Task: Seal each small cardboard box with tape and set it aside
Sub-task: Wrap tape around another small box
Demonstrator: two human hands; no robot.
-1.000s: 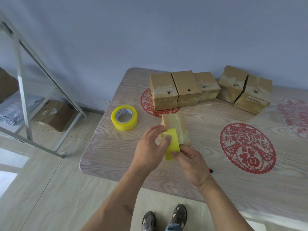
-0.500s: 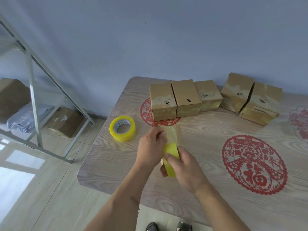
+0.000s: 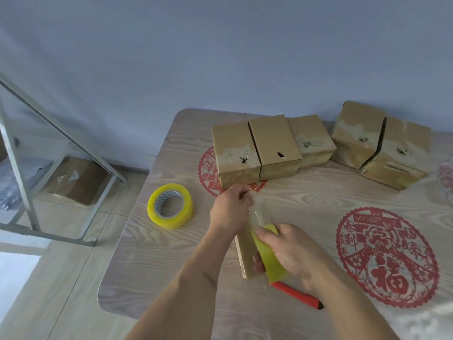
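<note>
Five sealed boxes [image 3: 277, 146] are sitting along the far edge of the table [image 3: 171, 253], three in a row and two further right. A sixth box [image 3: 245, 256] is lying near the front edge, under both hands. Two tape rolls are showing: one [image 3: 170, 209] is lying flat, left of the hands, and the right hand [image 3: 291, 251] is gripping the other [image 3: 270, 258] against the box. The left hand [image 3: 231, 209] is pinching a clear strip [image 3: 258, 214] pulled from it. One red-handled tool [image 3: 297, 294] is lying beneath the right wrist.
</note>
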